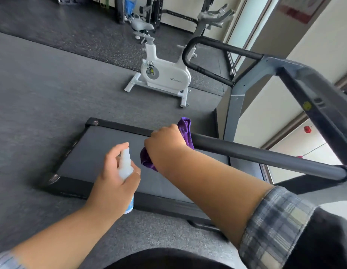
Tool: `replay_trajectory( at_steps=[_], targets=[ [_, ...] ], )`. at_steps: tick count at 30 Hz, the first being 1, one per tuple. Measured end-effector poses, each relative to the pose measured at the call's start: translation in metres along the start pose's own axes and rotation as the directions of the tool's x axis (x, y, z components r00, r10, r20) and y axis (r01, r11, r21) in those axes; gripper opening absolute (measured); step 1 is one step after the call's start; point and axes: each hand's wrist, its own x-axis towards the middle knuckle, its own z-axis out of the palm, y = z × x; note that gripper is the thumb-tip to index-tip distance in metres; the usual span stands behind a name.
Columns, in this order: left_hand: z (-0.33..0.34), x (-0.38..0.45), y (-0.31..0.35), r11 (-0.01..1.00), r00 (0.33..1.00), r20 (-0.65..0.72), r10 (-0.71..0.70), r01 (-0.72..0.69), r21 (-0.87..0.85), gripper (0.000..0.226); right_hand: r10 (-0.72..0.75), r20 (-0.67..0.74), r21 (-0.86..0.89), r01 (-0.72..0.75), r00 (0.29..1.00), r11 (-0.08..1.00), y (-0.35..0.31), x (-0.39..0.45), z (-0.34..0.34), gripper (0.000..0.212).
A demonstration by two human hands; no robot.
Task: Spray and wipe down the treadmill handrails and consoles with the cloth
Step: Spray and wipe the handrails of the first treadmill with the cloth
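Head view, single: worn high, tilted, facing forward and down, close over the treadmill deck and floor.

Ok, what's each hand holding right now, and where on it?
The left hand grips the spray bottle around its body, a finger at the nozzle. The right hand holds the purple cloth, bunched around the near handrail.

Two hands, one spray bottle, one purple cloth, two handrails, one exercise bike
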Motion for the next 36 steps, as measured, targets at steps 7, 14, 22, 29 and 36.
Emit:
replay_trajectory(
  at_steps=[7,14,22,29,36],
  targets=[
    [0.038,0.008,0.015,0.997,0.992,0.102,0.068,-0.065,-0.035,0.06,0.269,-0.185,0.408,-0.175,0.945,0.896,0.069,-0.053,0.027,0.061],
    [0.081,0.005,0.033,0.986,0.967,0.193,0.165,-0.167,-0.009,0.069,0.428,-0.169,0.504,-0.296,0.888,0.812,0.115,-0.106,0.068,0.072],
    [0.143,-0.009,0.056,0.966,0.912,0.337,0.235,-0.258,0.023,0.062,0.513,-0.097,0.528,-0.392,0.853,0.753,0.187,-0.178,0.117,0.066],
    [0.209,-0.035,0.085,0.946,0.87,0.419,0.26,-0.316,0.07,0.07,0.597,0.037,0.499,-0.532,0.802,0.684,0.277,-0.259,0.174,0.053],
    [0.267,-0.067,0.099,0.953,0.892,0.392,0.223,-0.284,0.104,0.075,0.468,-0.156,0.438,-0.363,0.87,0.822,0.274,-0.252,0.182,0.066]
  ],
)
